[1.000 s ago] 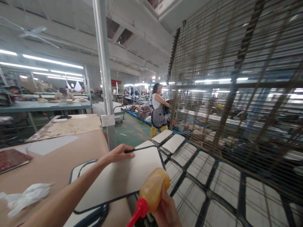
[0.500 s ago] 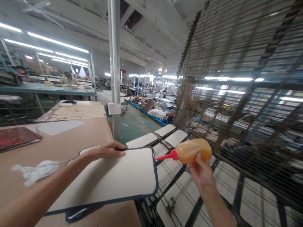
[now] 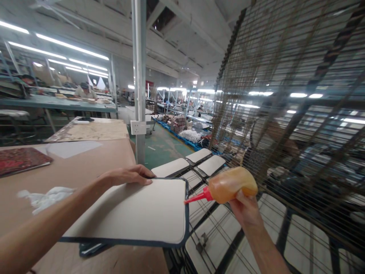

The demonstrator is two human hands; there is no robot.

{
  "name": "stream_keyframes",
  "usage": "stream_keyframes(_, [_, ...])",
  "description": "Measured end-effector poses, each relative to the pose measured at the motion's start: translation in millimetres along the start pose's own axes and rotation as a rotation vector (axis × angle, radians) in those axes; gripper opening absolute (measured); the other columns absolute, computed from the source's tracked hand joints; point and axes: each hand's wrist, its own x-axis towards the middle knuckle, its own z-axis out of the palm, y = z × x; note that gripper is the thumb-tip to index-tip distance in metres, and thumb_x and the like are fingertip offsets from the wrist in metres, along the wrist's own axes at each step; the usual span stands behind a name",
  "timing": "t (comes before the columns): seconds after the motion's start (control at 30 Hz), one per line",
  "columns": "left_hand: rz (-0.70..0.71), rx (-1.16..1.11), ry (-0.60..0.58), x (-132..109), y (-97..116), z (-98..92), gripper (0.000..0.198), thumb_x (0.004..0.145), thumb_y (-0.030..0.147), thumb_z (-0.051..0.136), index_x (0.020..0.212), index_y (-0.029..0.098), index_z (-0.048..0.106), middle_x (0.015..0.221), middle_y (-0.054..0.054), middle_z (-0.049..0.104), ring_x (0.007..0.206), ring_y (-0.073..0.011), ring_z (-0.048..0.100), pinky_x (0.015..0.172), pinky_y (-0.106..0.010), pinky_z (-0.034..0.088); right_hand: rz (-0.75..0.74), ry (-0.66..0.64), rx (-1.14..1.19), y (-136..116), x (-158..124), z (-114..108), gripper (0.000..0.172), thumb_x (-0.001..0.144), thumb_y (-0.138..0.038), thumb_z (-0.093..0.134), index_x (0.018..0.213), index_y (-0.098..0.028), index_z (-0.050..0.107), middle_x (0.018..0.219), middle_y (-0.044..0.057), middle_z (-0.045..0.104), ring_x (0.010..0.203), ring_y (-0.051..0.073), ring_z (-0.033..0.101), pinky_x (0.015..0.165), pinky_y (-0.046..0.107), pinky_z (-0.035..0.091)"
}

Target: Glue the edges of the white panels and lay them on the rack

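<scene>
My left hand (image 3: 134,176) grips the far edge of a cream panel (image 3: 142,213) with a dark blue border and rounded corners. Another dark-edged piece (image 3: 92,249) shows beneath it on the table. In my right hand (image 3: 246,207) is a squeeze bottle (image 3: 232,185) of amber liquid, lying nearly on its side. Its red nozzle (image 3: 196,196) points left, and the tip is at the panel's right edge, over the inner line of the border. A wet shine shows along the border's upper right corner.
A brown table (image 3: 119,154) carries a crumpled white cloth (image 3: 48,198) and a dark red patterned book (image 3: 23,160). On the right, similar cream panels (image 3: 211,165) lie on a wire rack (image 3: 273,76) whose upper shelves tilt up. A post (image 3: 139,76) with a socket stands ahead; people work farther back.
The nozzle tip has moved down along the panel's right edge, and the bottle now tilts more toward its tip. The panel has shifted slightly. A person now shows behind the rack.
</scene>
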Motion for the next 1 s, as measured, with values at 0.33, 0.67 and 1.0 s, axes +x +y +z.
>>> stream_keyframes(0.33, [-0.044,-0.029,-0.045,7,7,1.0,0.031,0.069,0.037,0.067,0.092,0.017,0.073,0.08,-0.005,0.072,0.073,-0.0225,0.065,0.062,-0.025,0.049,0.037,0.067,-0.02,-12,-9,-4,0.057,0.034,-0.037,0.086,0.088,-0.026,0.068,0.075,0.003,0.071,0.082,0.025,0.064,0.088,0.046,0.044])
stream_keyframes(0.67, [-0.097,-0.119,0.012,6,8,1.7,0.028,0.063,0.031,0.072,0.087,0.016,0.073,0.075,-0.006,0.072,0.072,-0.0238,0.066,0.06,-0.025,0.05,0.082,0.014,-0.002,-18,-18,-3,0.072,0.033,-0.034,0.085,0.101,-0.022,0.064,0.091,0.009,0.07,0.099,0.032,0.059,0.088,0.051,0.043])
stream_keyframes(1.0, [-0.072,-0.177,0.072,4,-4,-5.0,0.025,0.061,0.03,0.073,0.081,0.016,0.073,0.07,-0.006,0.071,0.07,-0.0241,0.066,0.059,-0.027,0.051,0.09,0.085,-0.019,-18,-26,-1,0.078,0.029,-0.035,0.087,0.102,-0.024,0.064,0.097,0.009,0.069,0.096,0.033,0.06,0.088,0.052,0.042])
